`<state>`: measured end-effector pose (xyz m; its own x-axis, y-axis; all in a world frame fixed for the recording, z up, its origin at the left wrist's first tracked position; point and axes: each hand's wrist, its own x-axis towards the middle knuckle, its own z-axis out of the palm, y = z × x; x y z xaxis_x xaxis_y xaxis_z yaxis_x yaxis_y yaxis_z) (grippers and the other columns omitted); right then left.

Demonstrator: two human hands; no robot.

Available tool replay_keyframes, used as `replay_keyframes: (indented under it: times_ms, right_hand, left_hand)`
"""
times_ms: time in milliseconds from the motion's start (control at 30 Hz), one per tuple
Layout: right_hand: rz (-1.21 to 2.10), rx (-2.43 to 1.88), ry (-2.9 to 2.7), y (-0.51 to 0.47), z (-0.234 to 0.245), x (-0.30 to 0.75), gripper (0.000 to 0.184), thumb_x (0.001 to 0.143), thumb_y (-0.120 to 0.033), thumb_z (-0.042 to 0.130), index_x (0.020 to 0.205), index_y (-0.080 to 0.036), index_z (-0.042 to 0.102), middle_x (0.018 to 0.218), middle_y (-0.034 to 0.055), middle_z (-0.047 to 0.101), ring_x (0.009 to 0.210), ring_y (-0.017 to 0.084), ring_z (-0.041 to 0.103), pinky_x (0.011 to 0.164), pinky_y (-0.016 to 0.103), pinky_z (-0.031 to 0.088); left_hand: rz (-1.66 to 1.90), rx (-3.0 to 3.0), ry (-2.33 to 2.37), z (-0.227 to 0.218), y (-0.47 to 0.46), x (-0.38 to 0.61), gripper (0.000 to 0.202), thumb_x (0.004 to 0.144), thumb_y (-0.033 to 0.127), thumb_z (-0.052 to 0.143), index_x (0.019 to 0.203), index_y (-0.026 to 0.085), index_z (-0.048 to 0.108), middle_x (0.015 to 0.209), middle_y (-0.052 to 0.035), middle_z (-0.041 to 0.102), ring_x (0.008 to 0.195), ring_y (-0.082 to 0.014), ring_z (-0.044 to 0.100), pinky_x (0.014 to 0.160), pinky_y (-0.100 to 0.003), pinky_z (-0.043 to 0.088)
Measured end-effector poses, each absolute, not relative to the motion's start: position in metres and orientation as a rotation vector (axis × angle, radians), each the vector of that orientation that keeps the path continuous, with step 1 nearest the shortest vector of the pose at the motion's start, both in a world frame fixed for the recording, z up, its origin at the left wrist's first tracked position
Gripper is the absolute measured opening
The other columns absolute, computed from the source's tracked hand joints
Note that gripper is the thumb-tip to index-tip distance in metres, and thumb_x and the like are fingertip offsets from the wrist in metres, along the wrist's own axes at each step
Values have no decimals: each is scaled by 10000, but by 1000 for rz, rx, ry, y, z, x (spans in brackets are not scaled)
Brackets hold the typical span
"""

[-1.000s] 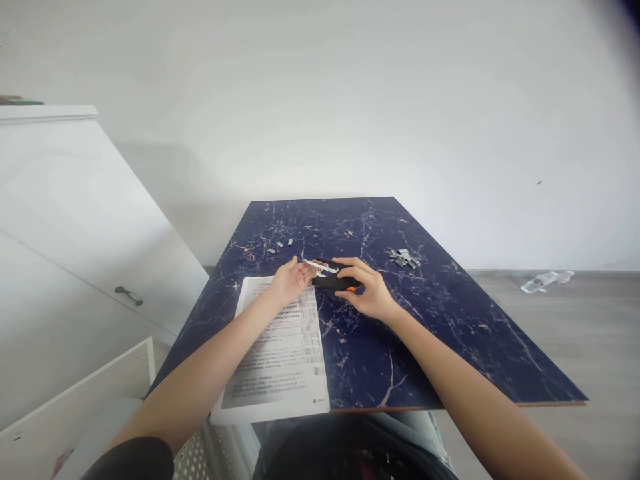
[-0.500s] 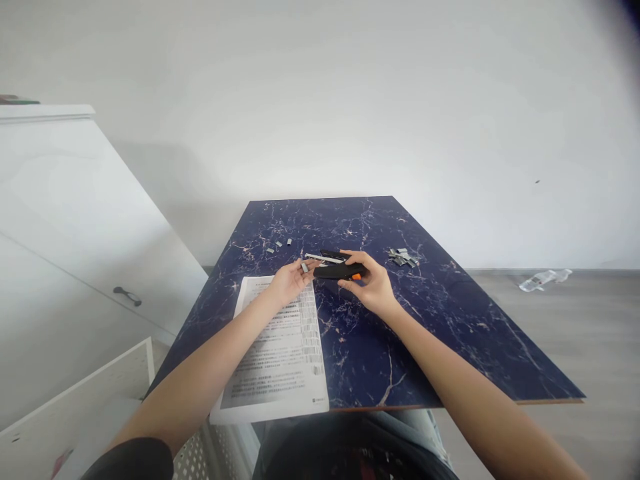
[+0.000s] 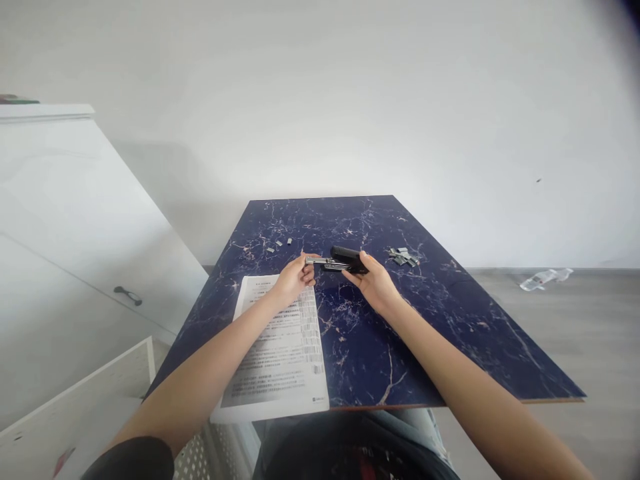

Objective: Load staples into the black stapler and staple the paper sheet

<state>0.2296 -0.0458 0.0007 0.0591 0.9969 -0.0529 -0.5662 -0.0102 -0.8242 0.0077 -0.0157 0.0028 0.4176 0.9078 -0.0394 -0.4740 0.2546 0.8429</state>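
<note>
At about seven o'clock, a short sleeve of matte black fabric (image 3: pixel 131 460) with a rounded hem wraps the left arm (image 3: pixel 200 380), and beyond that hem the left arm is bare, as is the visible length of the right arm (image 3: pixel 465 383), down to the uncovered hands (image 3: pixel 291 281). At six o'clock, a black cloth top (image 3: pixel 310 457) covers the torso, its front bearing a partly cropped print of small pale marks and a red patch (image 3: pixel 367 465), too blurred to read, while faded light-blue denim trousers (image 3: pixel 425 430) show along its one-o'clock edge.
</note>
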Motion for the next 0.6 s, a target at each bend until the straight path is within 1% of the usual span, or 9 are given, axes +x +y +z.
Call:
replay_keyframes:
  times_ms: [133, 200, 267, 333, 400, 500, 567, 600]
  right_hand:
    - [1404, -890, -742, -45, -1, 231, 347, 745, -481, 829, 824, -214, 622, 915, 28, 660, 962, 204, 670, 904, 402, 638]
    - [1442, -898, -824, -46, -1, 231, 375, 687, -428, 882, 821, -209, 609, 900, 16, 642, 948, 197, 675, 920, 411, 630]
    - [1455, -909, -912, -48, -2, 230, 433, 600, -341, 937, 828, -206, 594, 863, -10, 611, 899, 181, 681, 929, 420, 623]
    - [1431, -934, -961, -49, -4, 229, 481, 545, -299, 956, 809, -206, 565, 807, -37, 571, 831, 161, 679, 904, 420, 628]
    - [1401, -963, -988, -49, -6, 230, 500, 545, -326, 949, 781, -206, 525, 769, -49, 543, 785, 152, 667, 858, 414, 635]
    - [1341, -1029, -1061, -47, -9, 233, 520, 550, -388, 930, 772, -211, 494, 746, -52, 537, 749, 154, 638, 775, 388, 621]
    - [1252, -1110, -1150, -45, -11, 236, 524, 545, -419, 918, 758, -210, 488, 720, -55, 533, 707, 144, 595, 718, 344, 578]
    - [1195, -1153, -1199, -43, -13, 237, 521, 545, -431, 910, 744, -209, 483, 702, -59, 526, 684, 136, 566, 695, 318, 544]
  left_hand:
    - [1033, 1008, 652, -1, -15, 7, 345, 898, 454, 678, 1062, 151, 666, 634, 58, 311, 547, -86, 362, 521, -210, 367]
    - [1047, 1063, 682, -5, -13, 8, 320, 896, 448, 681, 1029, 157, 660, 627, 64, 289, 541, -82, 349, 515, -200, 349]
    - [1060, 1096, 722, -9, -12, 9, 311, 885, 456, 690, 1005, 171, 655, 646, 61, 305, 526, -71, 335, 502, -196, 334]
    - [1088, 1119, 777, -13, -10, 9, 309, 880, 470, 686, 992, 184, 652, 668, 57, 323, 509, -60, 317, 488, -195, 319]
    - [1126, 1137, 826, -15, -8, 8, 284, 888, 458, 666, 974, 188, 652, 668, 56, 320, 502, -58, 304, 474, -191, 298]
    - [1152, 1134, 877, -16, -6, 5, 182, 881, 351, 639, 947, 182, 651, 642, 58, 297, 505, -68, 307, 459, -187, 268]
    - [1157, 1094, 882, -14, -5, 4, 148, 864, 271, 604, 960, 172, 656, 643, 54, 309, 508, -72, 313, 458, -193, 275]
    - [1164, 1074, 863, -13, -6, 4, 172, 864, 246, 576, 988, 165, 663, 657, 47, 331, 515, -74, 324, 463, -198, 292]
